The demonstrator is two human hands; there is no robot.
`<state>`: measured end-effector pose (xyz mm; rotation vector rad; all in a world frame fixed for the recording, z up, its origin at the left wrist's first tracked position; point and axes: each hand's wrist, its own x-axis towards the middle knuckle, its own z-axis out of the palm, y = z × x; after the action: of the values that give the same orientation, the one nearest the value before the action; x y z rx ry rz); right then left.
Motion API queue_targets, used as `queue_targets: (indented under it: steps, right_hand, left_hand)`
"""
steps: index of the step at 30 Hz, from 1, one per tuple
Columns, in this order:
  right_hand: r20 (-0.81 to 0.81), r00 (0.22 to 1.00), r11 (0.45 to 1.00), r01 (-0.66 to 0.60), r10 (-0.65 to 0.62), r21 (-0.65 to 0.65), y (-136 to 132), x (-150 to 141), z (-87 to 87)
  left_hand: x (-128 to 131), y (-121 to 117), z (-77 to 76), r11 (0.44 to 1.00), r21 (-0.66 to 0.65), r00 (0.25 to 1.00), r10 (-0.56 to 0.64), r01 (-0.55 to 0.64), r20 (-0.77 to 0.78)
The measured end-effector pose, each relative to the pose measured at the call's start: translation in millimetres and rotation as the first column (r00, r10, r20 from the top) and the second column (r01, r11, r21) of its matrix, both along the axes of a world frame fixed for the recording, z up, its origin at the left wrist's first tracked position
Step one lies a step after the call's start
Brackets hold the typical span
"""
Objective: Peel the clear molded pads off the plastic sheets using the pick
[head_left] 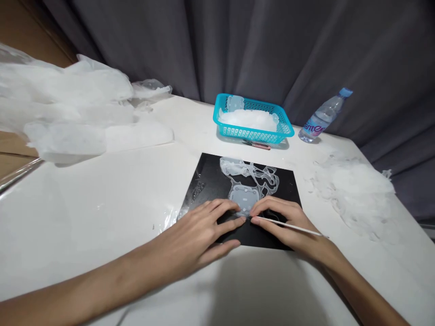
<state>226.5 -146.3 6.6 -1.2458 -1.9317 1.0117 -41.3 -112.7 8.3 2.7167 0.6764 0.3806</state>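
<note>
A translucent, rounded rectangular plastic-like piece [245, 195] lies flat on a black mat [207, 188], joined to thin clear webbing. My left hand [210, 228] rests at the piece's lower left edge, its fingers stretched and apart, fingertips pressing down. My right hand [285, 217] pinches a thin white stick [299, 228] whose near end points back over the wrist. Its fingertips meet the lower right edge of the piece, so the stick's tip is hidden. Loose curly clear strips [270, 179] and a second translucent piece [234, 166] lie on the upper part of the mat.
Behind the mat stands a turquoise basket [254, 132] holding white translucent pieces, with small pink-handled scissors or snips [260, 145] before it. A water bottle [321, 117] is to its right. Clear scraps [360, 190] lie at right, a large heap of translucent bags [74, 99] at left.
</note>
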Motion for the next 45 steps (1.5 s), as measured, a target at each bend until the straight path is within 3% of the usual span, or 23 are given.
queue_targets:
  steps: [5, 11, 14, 22, 30, 38, 42, 45]
  right_hand:
    - [0.011, 0.999, 0.999, -0.034, 0.034, 0.03, -1.8, -1.5, 0.9]
    - [0.056, 0.997, 0.994, -0.058, 0.053, 0.09, -2.8, -2.3, 3.2]
    - [0.083, 0.995, 0.989, -0.07, 0.059, 0.128, -3.1, -3.9, 3.6]
    - [0.288, 0.954, 0.936, -0.172, 0.081, 0.306, -5.6, -5.6, 6.6]
    - [0.169, 0.983, 0.987, -0.089, 0.065, 0.134, -9.5, 3.8, 11.9]
    - [0.19, 0.979, 0.977, -0.112, 0.076, 0.182, -7.0, -0.7, 12.1]
    - [0.262, 0.961, 0.938, -0.171, 0.091, 0.301, -5.3, -2.5, 6.3]
    - [0.36, 0.931, 0.851, -0.233, 0.056, 0.471, -4.8, -3.1, -7.3]
  left_hand:
    - [0.9, -0.1, -1.5, 1.0, 0.01, 1.0, 0.021, -0.021, 0.007]
    - [8.0, -10.8, -10.2, 0.987, 0.154, 0.999, -0.037, 0.034, 0.016]
    - [9.3, -17.7, -13.2, 0.989, 0.145, 0.999, -0.016, 0.01, 0.039]
    - [9.2, -14.7, -9.9, 0.986, 0.164, 0.998, -0.039, 0.031, 0.043]
    - [9.5, -9.9, -4.6, 0.988, 0.143, 0.998, -0.064, 0.062, 0.006]
    - [10.0, -9.5, -6.2, 0.981, 0.186, 0.996, -0.068, 0.057, 0.053]
    - [10.5, -8.5, -4.2, 0.974, 0.209, 0.996, -0.088, 0.084, 0.007]
    - [11.2, -8.7, -3.4, 0.973, 0.213, 0.996, -0.087, 0.085, -0.002]
